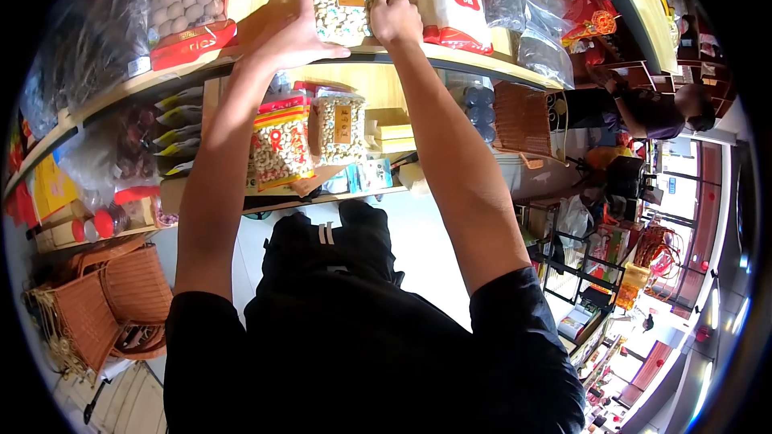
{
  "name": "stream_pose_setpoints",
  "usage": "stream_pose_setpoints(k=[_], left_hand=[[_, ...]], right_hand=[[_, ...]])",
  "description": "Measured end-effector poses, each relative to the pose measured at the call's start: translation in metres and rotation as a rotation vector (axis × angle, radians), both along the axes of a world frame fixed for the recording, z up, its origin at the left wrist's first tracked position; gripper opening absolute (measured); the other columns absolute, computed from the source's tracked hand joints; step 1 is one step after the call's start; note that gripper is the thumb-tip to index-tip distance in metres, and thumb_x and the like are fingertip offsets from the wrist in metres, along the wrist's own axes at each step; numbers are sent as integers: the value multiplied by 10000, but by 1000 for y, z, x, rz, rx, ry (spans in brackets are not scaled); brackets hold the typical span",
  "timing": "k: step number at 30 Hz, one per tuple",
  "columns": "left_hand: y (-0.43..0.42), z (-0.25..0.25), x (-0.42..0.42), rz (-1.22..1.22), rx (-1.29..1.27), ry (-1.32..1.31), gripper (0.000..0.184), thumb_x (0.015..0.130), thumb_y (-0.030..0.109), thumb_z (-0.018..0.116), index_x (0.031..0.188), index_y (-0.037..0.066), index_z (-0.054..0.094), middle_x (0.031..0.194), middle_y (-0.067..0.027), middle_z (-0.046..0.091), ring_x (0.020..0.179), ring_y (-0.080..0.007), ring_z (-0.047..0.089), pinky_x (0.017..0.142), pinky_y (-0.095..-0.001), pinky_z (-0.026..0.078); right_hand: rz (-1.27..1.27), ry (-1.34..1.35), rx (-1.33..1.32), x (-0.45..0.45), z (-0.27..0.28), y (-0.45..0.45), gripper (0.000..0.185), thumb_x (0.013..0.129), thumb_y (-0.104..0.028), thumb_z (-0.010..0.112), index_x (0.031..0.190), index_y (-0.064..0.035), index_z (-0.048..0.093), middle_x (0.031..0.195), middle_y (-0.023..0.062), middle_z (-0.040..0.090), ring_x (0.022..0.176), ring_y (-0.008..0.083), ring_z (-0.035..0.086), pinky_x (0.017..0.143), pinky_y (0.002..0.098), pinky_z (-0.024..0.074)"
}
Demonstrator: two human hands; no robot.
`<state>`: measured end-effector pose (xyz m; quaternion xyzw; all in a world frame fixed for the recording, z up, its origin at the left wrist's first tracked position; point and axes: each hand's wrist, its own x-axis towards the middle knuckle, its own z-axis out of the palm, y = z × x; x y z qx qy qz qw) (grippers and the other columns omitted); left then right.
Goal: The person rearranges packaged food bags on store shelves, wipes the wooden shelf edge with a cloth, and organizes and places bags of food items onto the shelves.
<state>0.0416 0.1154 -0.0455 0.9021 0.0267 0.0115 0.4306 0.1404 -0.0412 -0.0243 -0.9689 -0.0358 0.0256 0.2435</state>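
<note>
On the upper wooden shelf (386, 56) stands a clear bag of pale seeds with an orange-brown label (342, 12). My left hand (299, 36) lies against the bag's left side, thumb and fingers spread apart. At its right edge, my right hand (396, 19) is closed with the fingers curled; it seems to pinch the bag's side. A red and white bag (452, 4) is just right of my right hand. To the left of my left hand is a red bag of round brown items (189, 0).
Below, the lower shelf holds a red-topped bag (281, 141), another labelled bag (339, 130) and yellow boxes (392, 133). Wicker baskets (112, 297) stand at lower left. A person in dark clothes (643, 108) is at the right, beside a wicker chair (523, 120).
</note>
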Motion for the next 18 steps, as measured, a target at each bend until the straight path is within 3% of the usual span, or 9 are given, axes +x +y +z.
stream_pose_setpoints(k=[2,3,4,6,7,10,14,16,18], left_hand=[[1,-4,3,6,56,7,1271,707,329,831,1504,-14,-97,1196,-278,613,1131,-350,611,979,-376,451],[2,-6,5,16,110,6,1273,698,312,830,1504,-17,-100,1157,-285,630,1107,-363,623,969,-380,457],[4,-8,7,14,112,11,1273,698,312,830,1504,-17,-100,1157,-285,630,1107,-363,623,969,-380,457],[5,-11,6,-7,99,-152,1238,698,302,818,1509,-25,-58,1176,-284,622,1099,-373,625,967,-386,459],[4,-9,4,-9,101,-149,1238,698,302,818,1509,-25,-58,1176,-284,622,1099,-373,625,967,-386,459],[6,-11,4,12,147,-143,1216,700,306,824,1511,-26,-19,1212,-283,603,1109,-374,621,968,-391,459],[10,-36,12,27,0,-324,1208,697,348,829,1522,11,13,1221,-263,605,1104,-378,622,955,-405,469],[7,-25,6,18,-42,-399,1209,698,367,828,1528,38,14,1215,-250,613,1098,-380,624,948,-412,474],[5,-15,-3,-173,-253,-382,1244,773,7,762,1487,86,-254,1308,-204,539,1151,-251,576,986,-384,469]], right_hand=[[42,-10,23,-2,1,-1,630,963,-482,307,1070,5,692,1116,278,646,1087,415,609,982,465,455],[92,7,66,-2,1,-2,722,969,-572,288,1098,36,655,1081,318,636,1098,454,582,991,488,426],[91,12,69,-2,1,-4,722,969,-572,288,1098,36,655,1081,318,636,1098,454,582,991,488,426],[268,-40,71,-6,-3,-8,715,961,-603,290,1078,1,655,1046,323,639,1076,463,583,964,494,433],[305,-60,67,-6,-4,-10,706,950,-634,297,1064,-25,636,992,308,653,1024,467,598,918,499,448],[365,-19,8,-5,-5,-13,705,932,-657,321,1135,-42,598,1027,287,658,1061,440,597,949,501,444],[386,-59,81,-6,-11,-17,703,918,-666,354,1130,-32,570,957,282,668,1007,443,616,912,507,458],[381,-86,100,-8,-10,-19,690,913,-664,380,1095,-22,559,905,274,670,959,447,628,877,509,468],[381,-107,116,-10,-8,-19,681,903,-663,403,1078,-22,552,877,263,673,947,441,633,859,503,471]])
